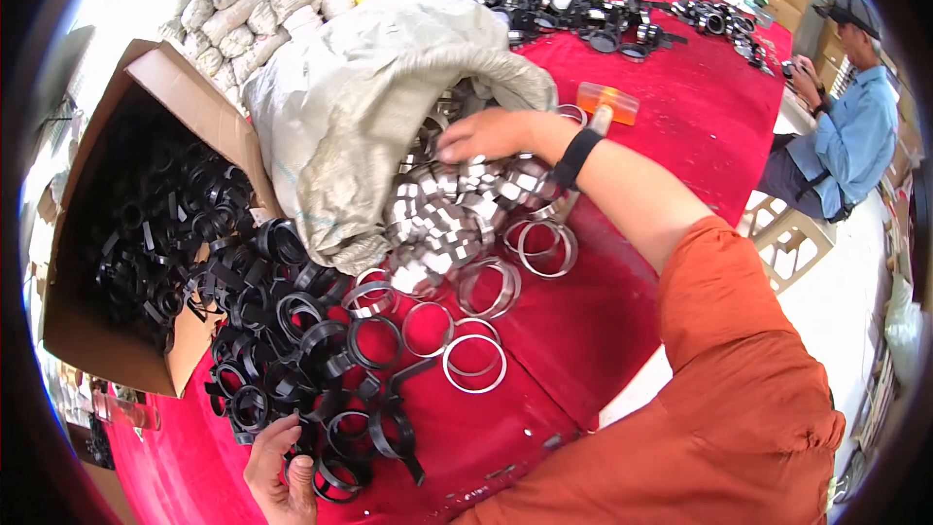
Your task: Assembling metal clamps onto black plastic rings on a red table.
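My right hand (494, 134), with a black band on its wrist, is at the mouth of a whitish woven sack (340, 87). Its fingers stretch out over a heap of shiny metal rings (452, 219) spilling from the sack, and nothing shows in its grip. Several loose metal rings (475, 364) lie flat on the red cloth in front of the heap. At the lower left, my left hand (277, 474) is half curled, thumb and fingers apart, beside a pile of black plastic rings with tabs (321, 345). Whether its fingertips touch a black ring I cannot tell.
A cardboard box (107, 331) of black rings lies on its side at left. An orange-headed mallet (608, 105) rests right of the sack. Assembled black-and-metal parts (573, 10) cover the far table (680, 87). A person in blue (855, 126) sits at right.
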The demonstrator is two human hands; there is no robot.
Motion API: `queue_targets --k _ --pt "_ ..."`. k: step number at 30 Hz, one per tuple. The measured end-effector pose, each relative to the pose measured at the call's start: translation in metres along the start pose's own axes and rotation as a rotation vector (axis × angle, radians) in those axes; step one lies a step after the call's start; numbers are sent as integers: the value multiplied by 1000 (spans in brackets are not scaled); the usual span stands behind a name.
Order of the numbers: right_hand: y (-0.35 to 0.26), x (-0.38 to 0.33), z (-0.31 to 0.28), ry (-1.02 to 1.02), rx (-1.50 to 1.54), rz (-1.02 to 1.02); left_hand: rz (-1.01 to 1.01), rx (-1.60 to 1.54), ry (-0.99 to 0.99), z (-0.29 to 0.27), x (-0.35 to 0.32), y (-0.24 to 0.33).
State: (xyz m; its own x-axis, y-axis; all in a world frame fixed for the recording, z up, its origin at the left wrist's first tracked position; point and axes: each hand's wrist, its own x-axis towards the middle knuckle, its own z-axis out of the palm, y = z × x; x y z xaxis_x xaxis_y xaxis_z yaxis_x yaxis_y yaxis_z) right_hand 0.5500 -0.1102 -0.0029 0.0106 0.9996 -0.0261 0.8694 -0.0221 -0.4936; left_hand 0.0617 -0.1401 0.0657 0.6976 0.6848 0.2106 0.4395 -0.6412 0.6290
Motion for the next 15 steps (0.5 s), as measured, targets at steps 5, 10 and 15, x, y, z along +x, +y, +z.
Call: queue_targets --k 5,10,15 --pt "-47 -36 28 232 -204 -49 17 23 35 -1 -26 8" --pt "-38 -97 24 873 49 -98 5 20 88 -1 -64 8" --pt "26 -118 53 915 -244 155 -36 -15 156 10 -98 3"
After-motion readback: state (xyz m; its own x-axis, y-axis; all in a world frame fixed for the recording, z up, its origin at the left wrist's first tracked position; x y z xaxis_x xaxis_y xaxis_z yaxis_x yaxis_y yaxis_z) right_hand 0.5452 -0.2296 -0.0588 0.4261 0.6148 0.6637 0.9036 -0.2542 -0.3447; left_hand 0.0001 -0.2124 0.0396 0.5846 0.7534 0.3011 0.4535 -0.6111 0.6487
